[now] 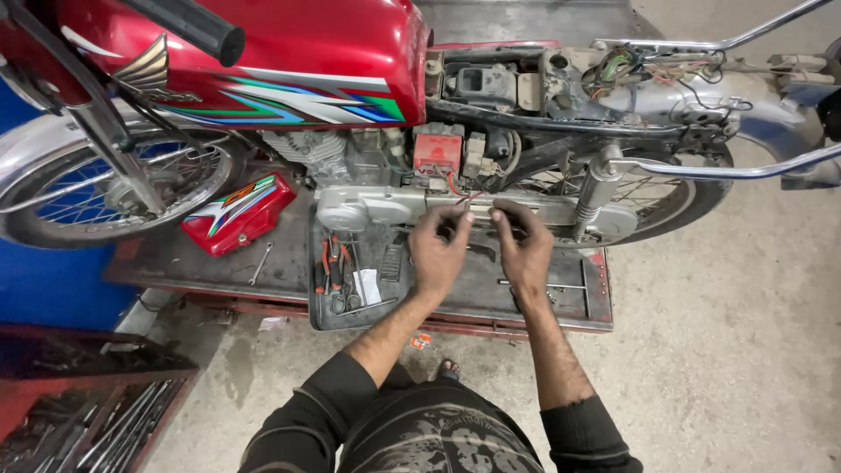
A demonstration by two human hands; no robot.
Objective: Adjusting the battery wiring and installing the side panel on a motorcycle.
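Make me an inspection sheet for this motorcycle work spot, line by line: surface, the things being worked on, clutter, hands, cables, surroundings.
Surface: dark metal work platform with a red edge, on a concrete floor.
Job's things: red motorcycle, seat off, frame and wiring exposed; thin red wires at the fingertips of both hands, beside the silver chain cover.
Clutter: removed red side panel; spanner; tray of red-handled pliers and other small tools.
Grippers: left hand and right hand pinch the wires, close together.
Cables: loose wiring bundle on the rear frame.
Surroundings: red tool drawer lower left, blue wall behind it.
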